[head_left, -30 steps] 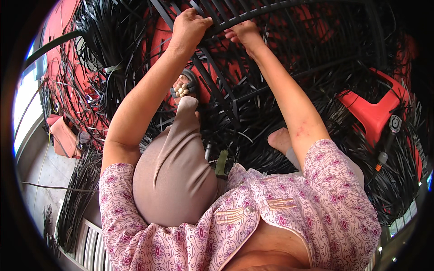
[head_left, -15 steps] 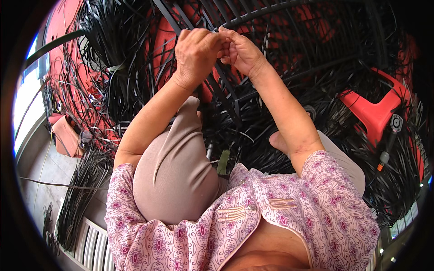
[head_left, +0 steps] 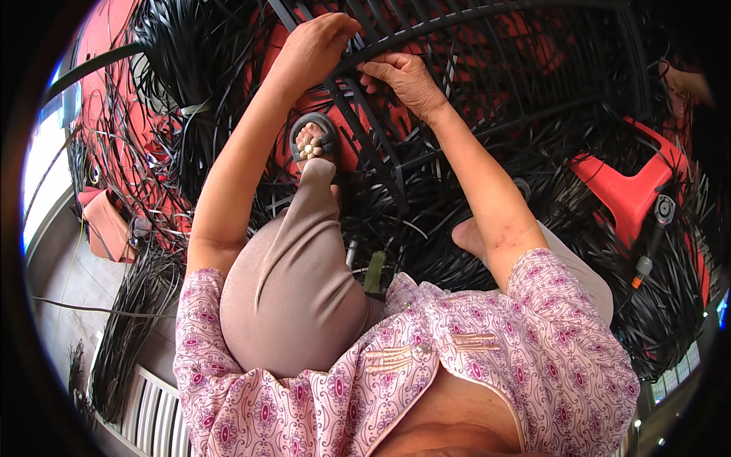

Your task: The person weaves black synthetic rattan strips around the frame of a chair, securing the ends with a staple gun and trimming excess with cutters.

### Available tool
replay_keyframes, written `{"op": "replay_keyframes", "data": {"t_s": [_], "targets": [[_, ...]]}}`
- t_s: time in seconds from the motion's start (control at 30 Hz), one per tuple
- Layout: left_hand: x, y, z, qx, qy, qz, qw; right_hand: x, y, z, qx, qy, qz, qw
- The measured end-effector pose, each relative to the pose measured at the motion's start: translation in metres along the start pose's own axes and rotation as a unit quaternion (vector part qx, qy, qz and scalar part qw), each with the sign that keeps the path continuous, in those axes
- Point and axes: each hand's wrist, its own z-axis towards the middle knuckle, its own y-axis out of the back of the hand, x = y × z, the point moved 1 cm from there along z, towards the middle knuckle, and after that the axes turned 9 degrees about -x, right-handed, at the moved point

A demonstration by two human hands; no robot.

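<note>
A black slatted frame (head_left: 449,24) stretches across the top, strung with flat black strips. My left hand (head_left: 316,49) is above its near-left corner, the fingers bent and closed; whatever they hold is hidden behind them. Just right of it and slightly nearer, my right hand (head_left: 410,82) pinches thumb to forefinger beside the curved bar. A black strip may be between those fingertips, but it is too dark against the frame to tell. My hands are a little apart.
A thick bundle of black strips (head_left: 179,84) hangs at the far left. To the right stands a red plastic stool (head_left: 628,190) with a tool with a round head (head_left: 665,206) by it. My sandalled foot (head_left: 311,145) rests below the frame. Another person's bare limb (head_left: 689,82) shows at far right.
My hands, touching before, have separated. The left has moved up and away, while the right has shifted slightly downward. My sandalled foot and another person's limb have come into sight.
</note>
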Motion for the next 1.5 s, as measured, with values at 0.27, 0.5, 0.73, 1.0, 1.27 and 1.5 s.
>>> {"op": "replay_keyframes", "data": {"t_s": [0.27,0.5,0.73,1.0,1.27,1.5], "targets": [[0.009,-0.007,0.029,0.216,0.049,-0.027,0.975,-0.005,0.011,0.007,0.013,-0.049,-0.032,0.998],[0.024,-0.015,0.031,0.25,0.148,-0.08,0.954,-0.022,0.01,0.019,-0.002,0.007,0.01,1.0],[0.015,-0.014,0.042,0.279,0.128,-0.039,0.951,-0.023,0.004,0.03,-0.078,0.095,-0.036,0.992],[0.025,-0.031,0.049,0.294,0.247,0.028,0.923,-0.016,0.022,0.067,-0.024,0.272,-0.278,0.921],[0.034,-0.04,0.064,0.347,0.336,0.009,0.876,-0.01,0.033,0.079,0.009,0.224,-0.294,0.929],[0.038,-0.044,0.047,0.158,0.332,-0.091,0.926,-0.036,0.016,0.074,-0.085,0.097,0.077,0.989]]}}
